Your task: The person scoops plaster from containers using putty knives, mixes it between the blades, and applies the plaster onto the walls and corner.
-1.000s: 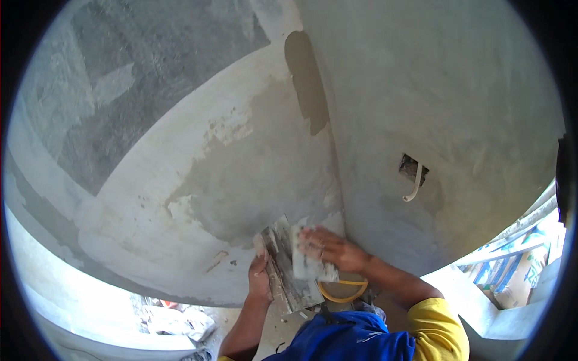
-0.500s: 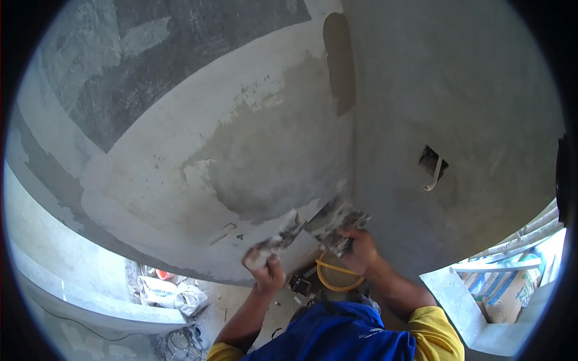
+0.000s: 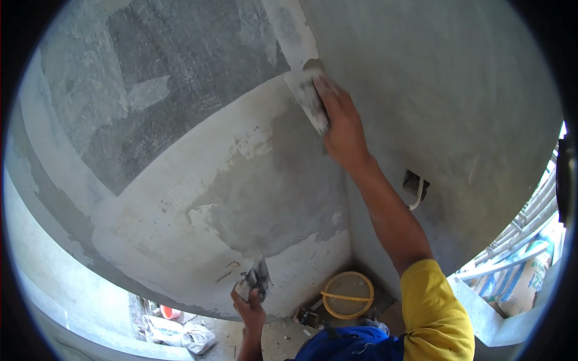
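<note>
My right hand (image 3: 344,123) is raised to the wall corner, its fingers closed on a broad flat putty scraper (image 3: 306,99). The blade lies against the left wall (image 3: 265,168), over a dark damp patch (image 3: 313,63) whose top still shows. Lower down, my left hand (image 3: 248,308) grips a smaller putty-smeared scraper (image 3: 259,278), held away from the wall with its tip up. Most of that tool's handle is hidden by my fingers. The left wall carries pale and grey patches of filler.
A recessed box with a cable (image 3: 415,185) opens in the right wall (image 3: 469,108). On the floor by the corner stands a round container with a yellow rim (image 3: 348,314). White sacks (image 3: 174,334) lie at lower left; more bags (image 3: 524,283) sit beyond a ledge at right.
My right hand has swung up from beside my left hand to the wall corner, its scraper now covering much of the dark patch. My left hand has dropped slightly. The view has shifted.
</note>
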The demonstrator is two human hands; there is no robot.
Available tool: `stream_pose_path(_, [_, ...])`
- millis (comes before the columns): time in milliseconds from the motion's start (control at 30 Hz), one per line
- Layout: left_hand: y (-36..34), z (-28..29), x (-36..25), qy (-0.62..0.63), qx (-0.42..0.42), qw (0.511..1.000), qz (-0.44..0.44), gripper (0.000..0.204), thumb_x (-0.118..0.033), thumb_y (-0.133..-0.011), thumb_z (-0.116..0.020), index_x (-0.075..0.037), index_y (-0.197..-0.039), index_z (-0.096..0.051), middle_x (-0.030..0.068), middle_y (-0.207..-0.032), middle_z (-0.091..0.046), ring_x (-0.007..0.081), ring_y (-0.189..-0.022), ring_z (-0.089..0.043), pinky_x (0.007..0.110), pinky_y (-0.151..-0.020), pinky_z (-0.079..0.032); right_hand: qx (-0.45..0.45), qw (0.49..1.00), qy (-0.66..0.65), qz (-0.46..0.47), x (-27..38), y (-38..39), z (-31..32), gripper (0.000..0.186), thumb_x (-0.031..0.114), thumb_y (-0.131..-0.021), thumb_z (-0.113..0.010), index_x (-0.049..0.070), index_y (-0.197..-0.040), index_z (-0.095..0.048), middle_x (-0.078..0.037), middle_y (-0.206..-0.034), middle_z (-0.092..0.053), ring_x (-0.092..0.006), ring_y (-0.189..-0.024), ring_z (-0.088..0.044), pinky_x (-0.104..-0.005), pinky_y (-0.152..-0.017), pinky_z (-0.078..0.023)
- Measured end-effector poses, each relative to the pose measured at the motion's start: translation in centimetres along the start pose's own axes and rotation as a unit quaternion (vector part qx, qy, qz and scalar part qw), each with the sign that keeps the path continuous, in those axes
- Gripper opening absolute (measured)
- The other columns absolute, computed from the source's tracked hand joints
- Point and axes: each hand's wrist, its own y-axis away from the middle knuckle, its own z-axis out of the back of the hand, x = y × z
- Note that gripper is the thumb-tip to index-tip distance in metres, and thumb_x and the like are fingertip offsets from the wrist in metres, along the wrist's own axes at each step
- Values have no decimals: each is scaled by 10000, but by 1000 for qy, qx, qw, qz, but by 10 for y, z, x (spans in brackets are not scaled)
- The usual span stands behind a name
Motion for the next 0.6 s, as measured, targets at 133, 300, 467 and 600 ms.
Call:
stream_pose_path(133, [12, 14, 16, 57, -45, 996, 50, 517, -325, -910, -588, 65, -1197, -408, 204, -1046, -560, 298, -955, -550, 401, -852, -435, -37, 996, 80, 22, -18, -53, -36, 426, -30, -869, -441, 4, -1292, -486, -231, -1329, -471, -384, -1225, -458, -416, -1061, -359])
stream_pose_path(300, [15, 20, 21, 130, -79, 984, 95, 607, -381, -888, -603, 69, -1223, -371, 184, -1109, -497, 273, -997, -501, 395, -890, -406, -102, 987, 115, 36, -30, -85, -59, 375, 13, -894, -424, -19, -1260, -500, -232, -1334, -472, -369, -1275, -424, -429, -1103, -319])
stream_pose_path(467, [29, 34, 60, 73, -73, 989, 110, 569, -483, -900, -546, 27, -1135, -453, 132, -986, -552, 222, -831, -538, 347, -708, -434, -112, 977, 165, 80, -48, -124, -73, 388, 16, -892, -421, -30, -1270, -492, -226, -1355, -460, -351, -1286, -419, -418, -1116, -299])
stream_pose_path(600, [19, 22, 56, 121, -87, 981, 120, 576, -593, -887, -524, -20, -933, -560, 59, -769, -585, 144, -596, -538, 281, -489, -436, -66, 984, 157, 53, -60, -105, -85, 409, 23, -899, -400, -37, -1297, -471, -208, -1389, -436, -345, -1319, -382, -413, -1126, -282])
